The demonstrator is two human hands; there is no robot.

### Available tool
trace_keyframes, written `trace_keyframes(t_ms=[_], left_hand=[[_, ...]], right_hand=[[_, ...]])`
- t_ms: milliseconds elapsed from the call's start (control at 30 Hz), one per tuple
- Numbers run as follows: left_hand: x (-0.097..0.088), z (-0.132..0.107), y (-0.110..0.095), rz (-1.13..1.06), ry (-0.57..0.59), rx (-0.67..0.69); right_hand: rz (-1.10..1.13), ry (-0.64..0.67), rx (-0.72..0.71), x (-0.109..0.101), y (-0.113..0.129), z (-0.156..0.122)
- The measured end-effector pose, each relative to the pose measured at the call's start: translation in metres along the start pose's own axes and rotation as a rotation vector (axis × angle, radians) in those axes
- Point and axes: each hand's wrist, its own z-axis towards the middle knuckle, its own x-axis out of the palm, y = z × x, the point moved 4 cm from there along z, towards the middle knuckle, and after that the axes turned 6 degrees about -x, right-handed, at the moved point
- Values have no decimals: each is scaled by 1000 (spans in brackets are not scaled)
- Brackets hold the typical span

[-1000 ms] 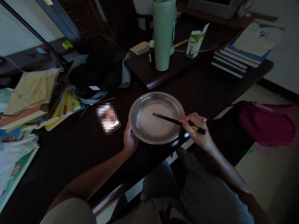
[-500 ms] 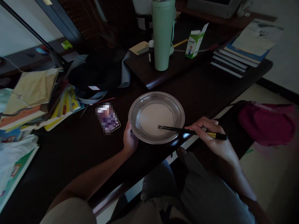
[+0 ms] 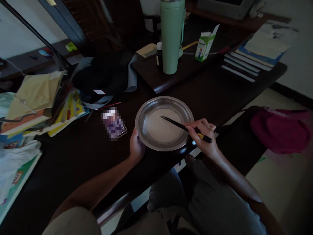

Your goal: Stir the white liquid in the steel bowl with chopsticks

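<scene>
A round metal plate (image 3: 146, 108) with pale liquid batter in it sits near the front edge of a dark wooden table (image 3: 80, 153). My left hand (image 3: 136, 147) grips the plate's rim at its left side. My right hand (image 3: 203, 137) is closed on a pair of dark chopsticks (image 3: 176, 124) with yellow bands. Their tips rest in the batter near the plate's middle.
A phone (image 3: 114, 125) lies left of the plate. Behind stand a green flask (image 3: 171, 36), a small dark bottle (image 3: 159, 54) and a carton (image 3: 204, 43). Stacked books (image 3: 254, 52) are at the back right, piled papers and books (image 3: 36, 104) at left. A magenta bag (image 3: 281, 130) lies at right.
The chopsticks swung from the plate's near side back toward its middle, and my right hand moved in toward the rim. My left hand stayed on the plate.
</scene>
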Motion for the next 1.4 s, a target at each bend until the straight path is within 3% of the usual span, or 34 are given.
trace_keyframes(t_ms=[167,367,500,633,800,933,1200,1400], left_hand=[[0,-1,-4,0,6,4],[1,2,1,39,3,28],[1,3,2,47,-6,27],[1,2,1,31,-21,16],[4,-1,-1,10,-35,9],[6,-4,-3,26,-17,9],[4,-2,-2,9,-13,28],[-1,4,4,26,3,23]], right_hand=[[-39,-55,61,-30,0,0],[63,16,128,-55,-1,-7],[114,136,111,-52,6,-6],[140,190,82,-34,11,-2],[145,151,43,-6,8,3],[106,84,43,3,2,6],[-48,-61,56,-25,0,1],[-13,-33,83,-53,1,-8]])
